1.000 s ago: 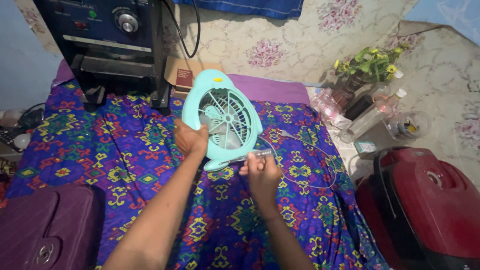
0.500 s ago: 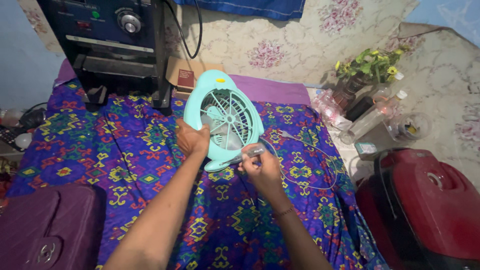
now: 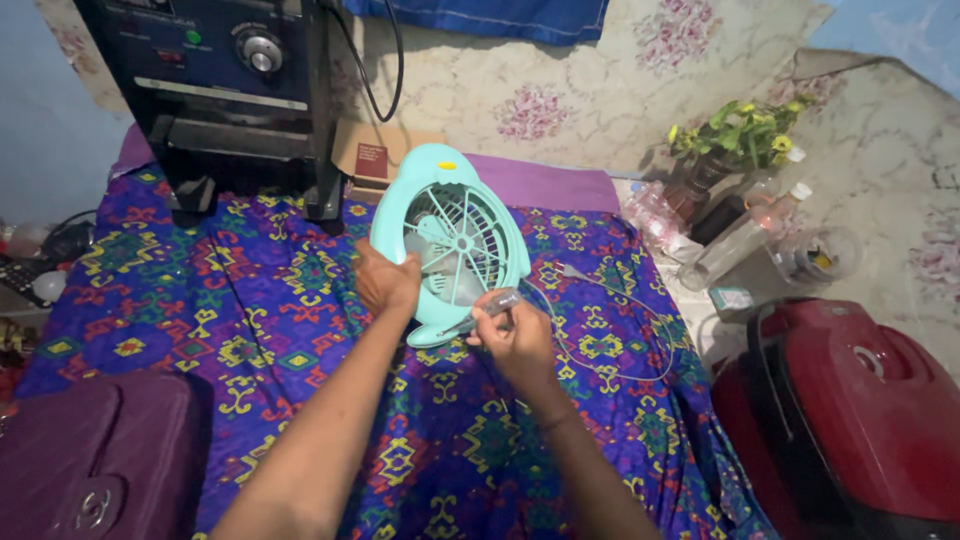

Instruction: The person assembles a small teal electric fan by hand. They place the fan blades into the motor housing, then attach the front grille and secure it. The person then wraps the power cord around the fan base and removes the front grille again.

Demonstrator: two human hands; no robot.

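Maybe the screwdriver (image 3: 488, 307) gripped in the right hand (image 3: 510, 335) slips, since the left hand (image 3: 388, 280) only holds the fan (image 3: 455, 240) by its edge.

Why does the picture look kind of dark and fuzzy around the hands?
Head view: the light is dim, with no glare; the left hand on the turquoise fan looks soft; the right hand and its clear-handled tool are slightly blurred; the corners bend a little.
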